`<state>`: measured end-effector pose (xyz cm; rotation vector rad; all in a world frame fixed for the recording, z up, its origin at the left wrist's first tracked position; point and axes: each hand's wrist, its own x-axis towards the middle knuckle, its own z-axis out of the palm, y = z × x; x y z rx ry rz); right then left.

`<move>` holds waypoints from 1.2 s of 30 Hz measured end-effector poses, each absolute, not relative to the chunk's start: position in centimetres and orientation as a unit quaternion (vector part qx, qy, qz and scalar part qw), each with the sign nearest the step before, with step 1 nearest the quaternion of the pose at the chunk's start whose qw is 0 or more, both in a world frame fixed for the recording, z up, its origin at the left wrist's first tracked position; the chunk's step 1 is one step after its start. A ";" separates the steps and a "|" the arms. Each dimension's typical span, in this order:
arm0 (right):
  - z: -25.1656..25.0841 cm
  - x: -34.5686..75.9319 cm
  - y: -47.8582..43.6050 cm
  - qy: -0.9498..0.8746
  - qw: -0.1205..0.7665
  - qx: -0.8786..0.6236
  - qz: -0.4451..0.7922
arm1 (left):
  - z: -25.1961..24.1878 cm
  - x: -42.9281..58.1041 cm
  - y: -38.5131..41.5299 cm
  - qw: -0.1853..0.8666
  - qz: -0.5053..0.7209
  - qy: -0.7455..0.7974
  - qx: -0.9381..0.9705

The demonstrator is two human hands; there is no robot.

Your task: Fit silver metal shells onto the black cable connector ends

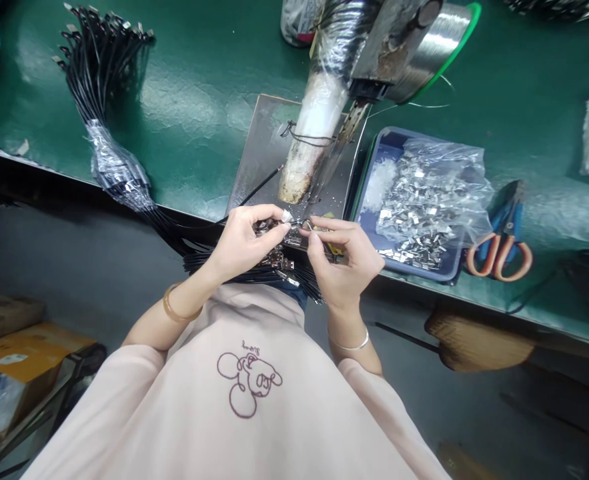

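Note:
My left hand (247,240) is closed, thumb and forefinger pinching the end of a thin black cable, with a small white piece (287,216) at the fingertips. Opposite it, my right hand (344,257) pinches a small shiny metal piece (307,225) close to that cable end. Both sets of fingertips meet over the front edge of a grey metal plate (259,140). Below them, a bundle of black cables (244,270) with metal connectors (285,265) lies across my lap. Just beyond my fingers is the tip of a soldering fixture with a white-wrapped tube (314,127).
A blue tray (369,230) of small metal shells in a plastic bag (434,180) stands right of the plate. Orange-handled scissors (499,257) lie beside it. A wire spool (437,50) is at the back. A wrapped black cable bundle (117,163) hangs over the left edge.

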<state>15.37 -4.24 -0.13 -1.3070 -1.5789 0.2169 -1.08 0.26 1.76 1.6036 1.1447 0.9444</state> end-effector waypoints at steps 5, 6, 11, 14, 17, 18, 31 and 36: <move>-0.2 15.3 -4.1 -0.653 0.531 -0.532 0.096 | 1.7 -1.0 0.3 0.469 0.393 0.459 0.644; -0.2 15.3 -4.1 -0.652 0.532 -0.531 0.097 | 1.7 -1.0 0.3 0.470 0.393 0.459 0.643; -0.2 15.1 -4.6 -0.635 0.538 -0.538 0.137 | 2.0 -1.1 0.2 0.486 0.376 0.460 0.641; 0.2 15.4 -5.5 -0.601 0.527 -0.551 0.241 | 2.3 -1.4 -0.3 0.502 0.354 0.446 0.651; 0.7 16.3 -6.7 -0.557 0.521 -0.558 0.328 | 2.6 -1.5 -1.5 0.504 0.346 0.424 0.668; 0.9 16.7 -7.1 -0.544 0.524 -0.562 0.336 | 2.6 -1.5 -2.0 0.499 0.349 0.417 0.675; 1.9 16.9 -9.4 -0.535 0.464 -0.632 0.314 | 2.5 -0.8 -3.9 0.426 0.388 0.368 0.730; 1.7 16.7 -8.6 -0.487 0.463 -0.646 0.361 | 2.2 -0.8 -4.1 0.400 0.395 0.367 0.741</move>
